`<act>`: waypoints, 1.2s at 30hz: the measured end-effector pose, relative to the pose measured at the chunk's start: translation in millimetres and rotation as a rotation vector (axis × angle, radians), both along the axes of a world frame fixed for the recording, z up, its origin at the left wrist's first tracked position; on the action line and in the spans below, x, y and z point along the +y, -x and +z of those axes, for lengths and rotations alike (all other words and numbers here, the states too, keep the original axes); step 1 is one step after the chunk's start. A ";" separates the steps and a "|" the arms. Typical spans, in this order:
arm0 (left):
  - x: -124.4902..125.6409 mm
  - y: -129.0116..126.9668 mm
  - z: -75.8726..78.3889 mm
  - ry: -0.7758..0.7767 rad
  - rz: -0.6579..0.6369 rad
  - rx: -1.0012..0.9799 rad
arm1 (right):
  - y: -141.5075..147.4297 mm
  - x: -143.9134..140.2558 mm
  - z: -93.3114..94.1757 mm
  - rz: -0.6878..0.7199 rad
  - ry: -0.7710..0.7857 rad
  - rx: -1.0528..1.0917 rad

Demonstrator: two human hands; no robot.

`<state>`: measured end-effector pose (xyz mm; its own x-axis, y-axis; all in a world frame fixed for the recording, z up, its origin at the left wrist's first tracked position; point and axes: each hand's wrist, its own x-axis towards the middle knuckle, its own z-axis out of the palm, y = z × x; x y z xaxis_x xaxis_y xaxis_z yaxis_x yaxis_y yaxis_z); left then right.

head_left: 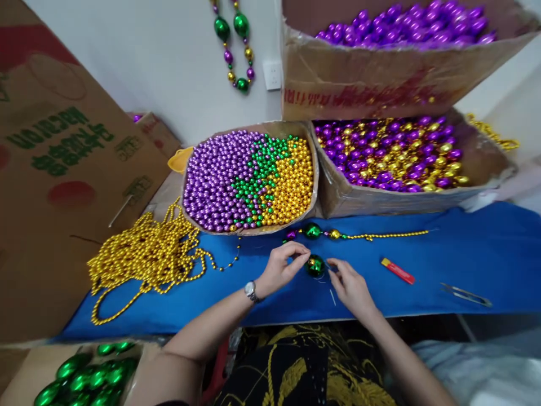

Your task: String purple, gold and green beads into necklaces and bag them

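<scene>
— While both hands meet low in the middle of the frame, what sits between them?

— A large green bead [315, 265], resting on the blue table cover [465, 254]. The left hand [282, 267], the one with the wristwatch [251, 291], pinches the bead from its left side with thumb and fingertips. The right hand [349, 285] has its fingertips drawn together just right of the bead, apparently pinching something thin; I cannot tell what.

— And just above the hands?

— A partly strung strand [359, 234]: a purple bead, a big green one, a gold one, then a thin run of small gold beads trailing toward the right.

— What lies to the right?

— A red lighter [398, 271] near the right hand, and farther right a pair of metal snips [465, 294], well apart from it.

— To the left?

— A heap of gold bead chains [146, 254] on the cover's left end.

— Behind?

— An open carton of small purple, green and gold beads [249, 177] at centre, a second carton of purple and gold beads [391, 152] to its right, and a carton of purple beads [406, 25] stacked above that. A finished necklace [235, 45] hangs on the wall at top centre. Lower left, a box holds big green beads [80, 380].
</scene>
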<state>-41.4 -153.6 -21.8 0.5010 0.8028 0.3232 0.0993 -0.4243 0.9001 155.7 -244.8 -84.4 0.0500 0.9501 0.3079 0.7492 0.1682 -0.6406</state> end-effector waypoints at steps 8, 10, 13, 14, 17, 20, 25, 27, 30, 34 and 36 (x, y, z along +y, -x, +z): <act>29.7 -33.1 100.1 -0.210 -0.324 -0.029 | 10.1 26.0 57.6 0.124 -0.175 0.290; 49.4 -51.7 122.7 -0.178 -0.463 0.040 | 7.1 27.5 56.7 0.082 -0.131 0.412; 94.1 -100.4 141.4 -0.302 -0.459 0.213 | 1.5 26.2 51.4 0.058 -0.069 0.497; 111.5 -121.9 142.1 -0.424 -0.406 0.318 | 0.6 25.7 50.1 0.065 -0.056 0.506; 160.0 -190.1 130.7 -0.694 -0.311 0.851 | 1.0 25.7 49.6 0.084 -0.022 0.518; 190.1 -241.6 114.0 -0.669 -0.393 1.258 | 2.3 27.6 52.0 0.096 -0.020 0.488; 199.2 -246.3 113.4 -0.655 -0.460 1.234 | -0.1 27.2 53.6 0.046 -0.084 0.428; 191.8 -218.0 119.8 -0.639 -0.433 0.944 | -1.2 24.6 52.8 0.012 -0.117 0.401; 166.7 -154.8 123.3 -0.310 -0.359 0.271 | -1.5 20.2 51.9 -0.017 -0.183 0.327; 118.9 -73.5 105.7 0.423 -0.200 -0.259 | 0.7 18.0 50.1 -0.010 -0.259 0.190; 100.0 -47.0 90.9 0.637 -0.103 -0.401 | 3.6 18.7 47.7 0.017 -0.271 0.135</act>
<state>5.6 -53.5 69.0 0.5258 0.8505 -0.0141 -0.2987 0.2001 0.9331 152.1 -226.1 -36.8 0.0925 0.8351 0.5423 0.6556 0.3588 -0.6644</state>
